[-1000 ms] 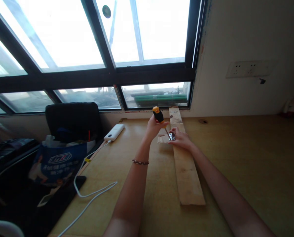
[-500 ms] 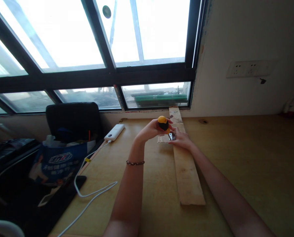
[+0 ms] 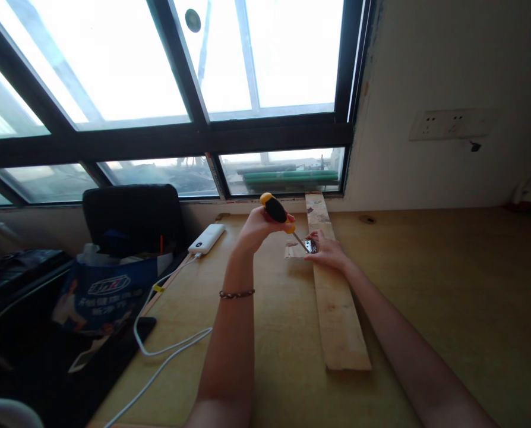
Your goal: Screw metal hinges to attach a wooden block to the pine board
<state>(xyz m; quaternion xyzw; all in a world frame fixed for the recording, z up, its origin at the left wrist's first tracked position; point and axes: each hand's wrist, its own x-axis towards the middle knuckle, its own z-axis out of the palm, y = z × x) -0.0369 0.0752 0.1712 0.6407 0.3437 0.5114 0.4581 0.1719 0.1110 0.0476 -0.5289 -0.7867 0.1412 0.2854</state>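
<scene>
My left hand (image 3: 262,227) is closed round the yellow-and-black handle of a screwdriver (image 3: 275,209). The screwdriver leans, its shaft running down to the right, with the tip at a small shiny metal plate (image 3: 310,246) that has dark spots like holes. Thumb and fingers of my right hand (image 3: 328,252) pinch that plate from its right side, resting over a long wooden board (image 3: 340,321). A short pale wood piece (image 3: 294,250) sticks out to the left of the board, by the plate. Whether the tip sits in a screw is too small to tell.
The board lies lengthwise on a wooden table (image 3: 180,380), its far end at the window sill. A white power bank (image 3: 206,239) with a white cable (image 3: 176,348) lies at the left edge. Beyond stand a black chair (image 3: 132,217) and a blue bag (image 3: 107,297).
My left hand has moved left and tipped the screwdriver's handle to the left, so its shaft now shows. My right hand and the board have stayed in place.
</scene>
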